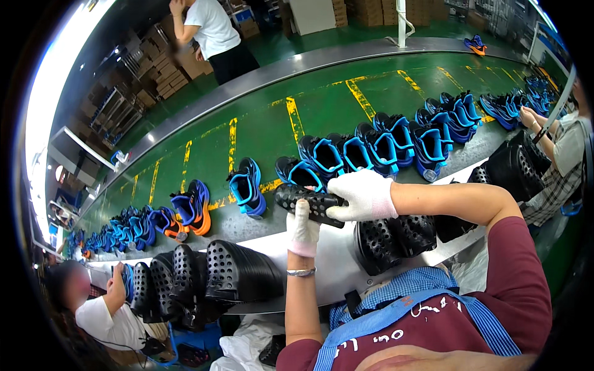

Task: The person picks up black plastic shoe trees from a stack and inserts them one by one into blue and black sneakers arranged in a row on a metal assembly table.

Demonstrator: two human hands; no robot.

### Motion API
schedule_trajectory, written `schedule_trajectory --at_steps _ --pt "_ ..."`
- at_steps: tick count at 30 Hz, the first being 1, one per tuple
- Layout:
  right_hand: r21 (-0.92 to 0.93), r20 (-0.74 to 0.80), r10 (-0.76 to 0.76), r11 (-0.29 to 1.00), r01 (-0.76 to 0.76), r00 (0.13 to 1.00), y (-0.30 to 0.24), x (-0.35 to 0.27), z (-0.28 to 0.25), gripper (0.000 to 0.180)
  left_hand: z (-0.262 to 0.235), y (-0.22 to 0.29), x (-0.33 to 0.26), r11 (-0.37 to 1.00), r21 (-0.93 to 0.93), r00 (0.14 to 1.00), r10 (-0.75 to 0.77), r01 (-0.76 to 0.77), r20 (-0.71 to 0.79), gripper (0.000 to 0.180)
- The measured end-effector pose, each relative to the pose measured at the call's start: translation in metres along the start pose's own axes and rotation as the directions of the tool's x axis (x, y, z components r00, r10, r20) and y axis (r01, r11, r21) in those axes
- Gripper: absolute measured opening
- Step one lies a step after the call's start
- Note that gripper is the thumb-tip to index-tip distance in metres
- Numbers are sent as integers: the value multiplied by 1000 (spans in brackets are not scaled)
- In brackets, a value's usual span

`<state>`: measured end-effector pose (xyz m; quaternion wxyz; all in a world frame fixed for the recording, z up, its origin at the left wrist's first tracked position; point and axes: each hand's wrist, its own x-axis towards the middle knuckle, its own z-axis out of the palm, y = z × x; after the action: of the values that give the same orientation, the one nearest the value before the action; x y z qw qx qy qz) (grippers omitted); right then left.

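A black insole dotted with round holes (320,204) is held up over the bench edge between my gloved hands. My left hand (303,234), in a white glove, grips it from below, thumb across its face. At its right end, my right hand (364,196) pinches it, thumb in front; the fingers behind are partly hidden. Just beyond stand black sneakers with bright blue lining (352,153) in a row. Stacks of similar black perforated insoles lie left of my left arm (232,269) and below my right forearm (396,240).
A green conveyor belt with yellow marks (260,136) crosses ahead, with shoes along its near side. Orange-and-blue shoes (197,207) stand left. Co-workers sit at left (108,315) and right (566,148); another person (213,34) stands beyond the belt. A white post (401,25) rises at the far rail.
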<state>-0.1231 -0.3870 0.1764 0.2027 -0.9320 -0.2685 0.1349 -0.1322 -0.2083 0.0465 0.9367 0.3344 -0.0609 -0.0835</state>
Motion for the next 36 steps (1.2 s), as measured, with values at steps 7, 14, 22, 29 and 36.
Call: schedule_trajectory --at_steps 7,14,22,29,36 --pt "-93 -60 -79 993 73 995 22 20 9 31 -9 0 10 980 3 980 -198 198 25 43" --pt "-90 -16 93 992 -94 996 57 46 -7 38 -44 -8 14 214 977 964 257 12 -68 47" --pt "11 267 317 943 -331 910 51 121 -13 49 -59 -35 44 -66 985 920 352 -158 171 27" --pt "-126 204 380 924 -361 902 32 161 23 32 -54 -32 48 -138 990 952 305 5 37 20" --pt "120 369 437 853 -508 821 52 154 0 27 -58 -30 52 -102 994 963 260 -44 69 23"
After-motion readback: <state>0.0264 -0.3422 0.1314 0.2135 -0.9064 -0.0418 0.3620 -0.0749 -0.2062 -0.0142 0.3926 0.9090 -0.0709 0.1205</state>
